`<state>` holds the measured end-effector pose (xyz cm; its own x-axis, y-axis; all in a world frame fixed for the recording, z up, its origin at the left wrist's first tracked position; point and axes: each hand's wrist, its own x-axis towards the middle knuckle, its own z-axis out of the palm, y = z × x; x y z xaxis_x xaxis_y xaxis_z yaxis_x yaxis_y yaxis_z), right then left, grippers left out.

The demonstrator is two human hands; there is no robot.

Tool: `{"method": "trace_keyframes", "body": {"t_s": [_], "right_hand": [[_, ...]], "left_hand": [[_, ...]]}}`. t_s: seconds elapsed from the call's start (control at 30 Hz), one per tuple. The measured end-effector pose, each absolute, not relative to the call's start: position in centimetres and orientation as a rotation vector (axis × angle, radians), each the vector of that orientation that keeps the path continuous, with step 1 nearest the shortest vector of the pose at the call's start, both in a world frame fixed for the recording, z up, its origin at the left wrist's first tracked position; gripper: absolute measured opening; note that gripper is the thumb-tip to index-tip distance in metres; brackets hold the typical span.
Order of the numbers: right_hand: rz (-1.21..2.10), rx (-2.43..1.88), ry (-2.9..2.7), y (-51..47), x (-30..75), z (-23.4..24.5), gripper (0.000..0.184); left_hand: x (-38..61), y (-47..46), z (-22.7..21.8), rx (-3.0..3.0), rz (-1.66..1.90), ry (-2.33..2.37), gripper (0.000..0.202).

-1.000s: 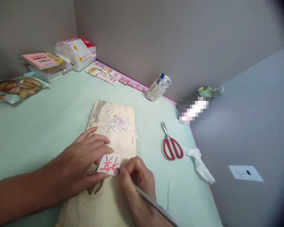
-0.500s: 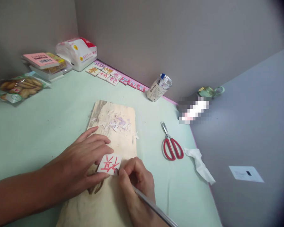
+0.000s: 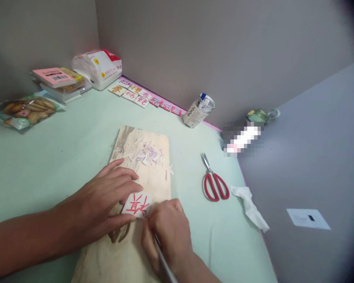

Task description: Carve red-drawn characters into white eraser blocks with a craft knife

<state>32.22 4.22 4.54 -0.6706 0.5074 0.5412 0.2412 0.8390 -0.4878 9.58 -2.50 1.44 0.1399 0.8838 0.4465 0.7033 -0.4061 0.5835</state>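
A small white card (image 3: pixel 136 205) with a red written character lies on the wooden board (image 3: pixel 144 137). My left hand (image 3: pixel 115 196) holds it there, thumb on its near edge and fingers on its far edge. At the card's right corner my right hand (image 3: pixel 168 232) is closed round a slim silver-handled craft knife (image 3: pixel 163 259). The fingers hide the knife's tip. Thin white and purplish shavings (image 3: pixel 147 153) are scattered on the board's far half. Brown grain shows beneath my left thumb.
Red-handled scissors (image 3: pixel 215 184) and a crumpled tissue (image 3: pixel 250 206) lie to the right. A can (image 3: pixel 198 111) stands by the wall, near rows of small character cards (image 3: pixel 141 95). Bagged biscuits (image 3: pixel 31 110), stacked packs (image 3: pixel 57 78) and a tissue pack (image 3: pixel 102 67) sit at the left back.
My right hand has rolled over and shifted slightly left and down, and the knife's handle now points more steeply toward me. My left hand and the card hold their place.
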Motion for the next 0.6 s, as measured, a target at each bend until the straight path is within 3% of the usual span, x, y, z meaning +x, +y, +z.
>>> {"method": "trace_keyframes", "body": {"t_s": [0.17,0.6], "right_hand": [[0.219,-0.263,-2.524,5.3,33.2,4.7,0.034],[0.083,-0.126,-2.634,5.3,33.1,6.7,0.046]], "left_hand": [[8.8,-2.1,1.4,2.236,1.068,1.51,0.034],[9.3,-1.8,1.9,2.294,1.094,1.594,0.035]]}}
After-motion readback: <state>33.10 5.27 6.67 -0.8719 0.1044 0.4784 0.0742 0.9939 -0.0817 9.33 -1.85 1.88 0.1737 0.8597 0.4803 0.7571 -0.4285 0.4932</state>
